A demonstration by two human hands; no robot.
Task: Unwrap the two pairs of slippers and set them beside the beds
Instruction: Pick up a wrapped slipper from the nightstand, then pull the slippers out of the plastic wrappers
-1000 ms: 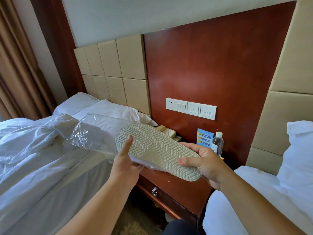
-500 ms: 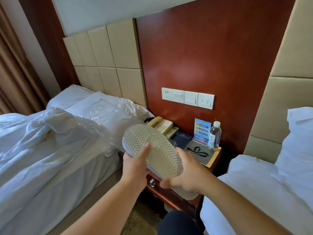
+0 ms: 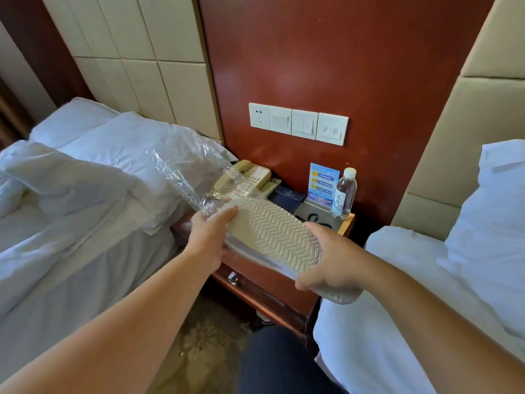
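Observation:
A pair of white slippers (image 3: 270,234) lies stacked sole-up in my hands above the nightstand, its grey herringbone tread facing me. My left hand (image 3: 208,238) grips the far end of the pair together with the clear plastic wrapper (image 3: 193,177), which trails up and left over the pillow. My right hand (image 3: 331,263) clamps the near end of the pair, thumb on the sole. A second pair is not in sight.
The wooden nightstand (image 3: 255,275) stands between the left bed (image 3: 71,223) and right bed (image 3: 426,280). It carries a phone (image 3: 250,176), a water bottle (image 3: 345,191) and a blue card (image 3: 324,182). Patterned carpet (image 3: 204,345) lies below, with my dark trouser knee (image 3: 278,362) over it.
The slippers came lower and toward the nightstand. The wrapper has slid off most of the pair and now hangs from the far end at my left hand.

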